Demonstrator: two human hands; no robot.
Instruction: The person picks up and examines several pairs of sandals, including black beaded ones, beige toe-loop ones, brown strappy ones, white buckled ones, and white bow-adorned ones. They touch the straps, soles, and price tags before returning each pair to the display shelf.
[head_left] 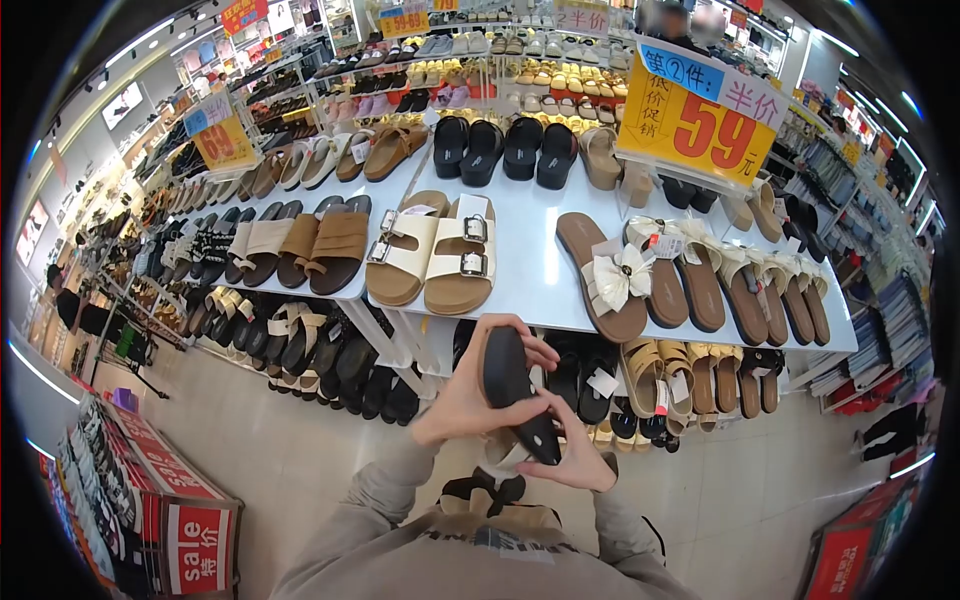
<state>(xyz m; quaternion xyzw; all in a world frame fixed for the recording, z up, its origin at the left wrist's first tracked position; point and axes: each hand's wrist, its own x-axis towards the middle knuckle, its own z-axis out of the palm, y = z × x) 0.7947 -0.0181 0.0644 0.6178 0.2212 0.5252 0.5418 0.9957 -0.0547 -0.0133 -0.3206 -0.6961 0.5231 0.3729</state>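
Between my two hands, in front of the display table's edge, is a sandal (508, 375) with a dark sole turned toward me. My left hand (465, 385) grips its upper end, fingers curled around the far side and the thumb on the sole. Lower down, my right hand (575, 455) holds the other end, with its thumb near the middle. The sandal's straps are mostly hidden behind the sole and fingers. Just beyond, a pair of cream double-buckle sandals (455, 255) stands on the white table (515, 285). To their right sits a brown sandal with a white flower (620, 278).
Black slides (482, 150) and brown slides (335, 240) line the tabletop. A yellow price sign (700, 120) rises at the right. Below the top, more sandals (690, 375) fill a lower shelf. Sale bins (195, 540) stand at the lower left.
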